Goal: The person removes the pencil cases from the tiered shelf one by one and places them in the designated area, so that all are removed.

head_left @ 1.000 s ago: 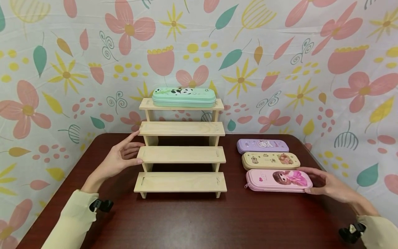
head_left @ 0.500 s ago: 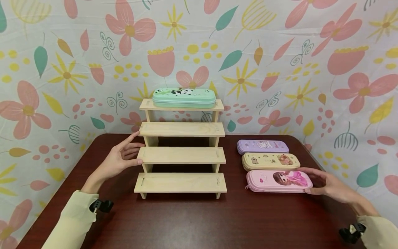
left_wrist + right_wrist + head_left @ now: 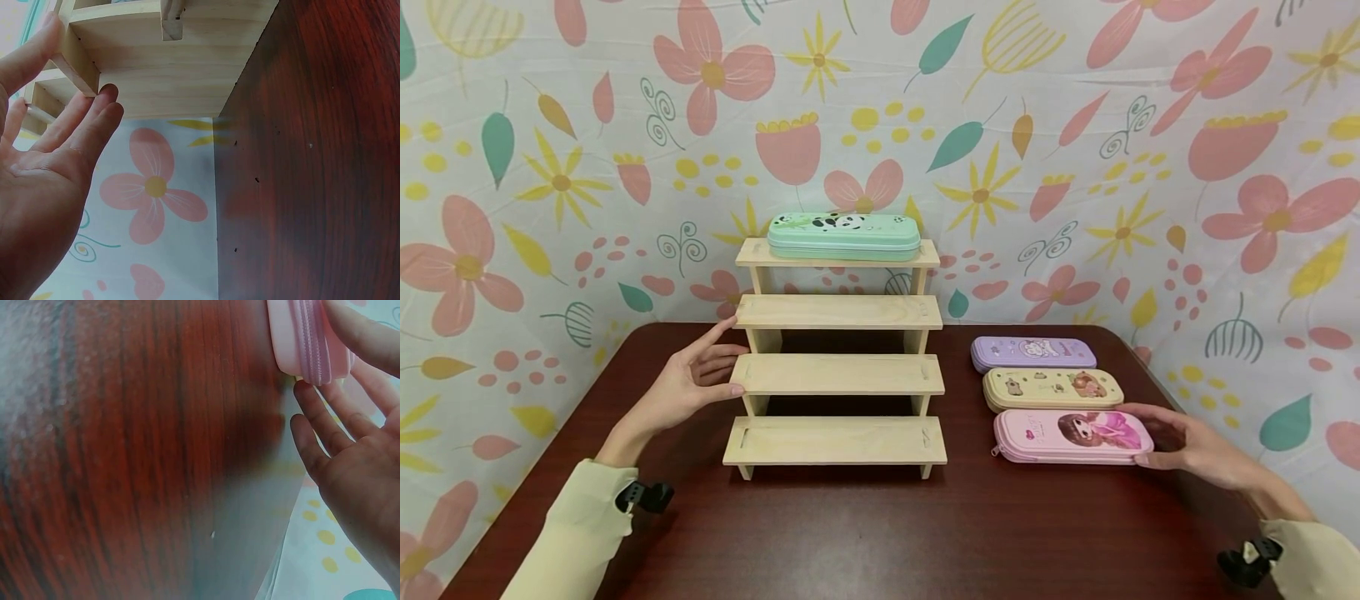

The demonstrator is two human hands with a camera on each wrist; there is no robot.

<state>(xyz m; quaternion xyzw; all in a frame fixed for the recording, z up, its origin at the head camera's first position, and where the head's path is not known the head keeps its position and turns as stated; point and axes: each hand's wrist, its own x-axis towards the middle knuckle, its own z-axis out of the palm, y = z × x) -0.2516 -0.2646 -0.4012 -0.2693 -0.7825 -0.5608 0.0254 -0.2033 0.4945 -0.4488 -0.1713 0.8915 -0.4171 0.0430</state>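
A four-tier wooden display rack (image 3: 838,372) stands on the dark table. My left hand (image 3: 688,383) holds its left side, the thumb at one shelf's end and the index fingertip at the shelf above; the left wrist view shows other fingertips by a board's edge. On the top shelf lies a mint-green panda pencil case (image 3: 844,237). My right hand (image 3: 1195,446) grips the right end of a pink pencil case (image 3: 1045,435) with a girl picture. That case lies on the table, its zipper side (image 3: 312,344) showing in the right wrist view.
Behind the pink case lie a cream pencil case (image 3: 1037,387) with small animals and a purple pencil case (image 3: 1015,352), in a row. A flower-print cloth (image 3: 1060,100) hangs at the back and sides of the table (image 3: 850,542).
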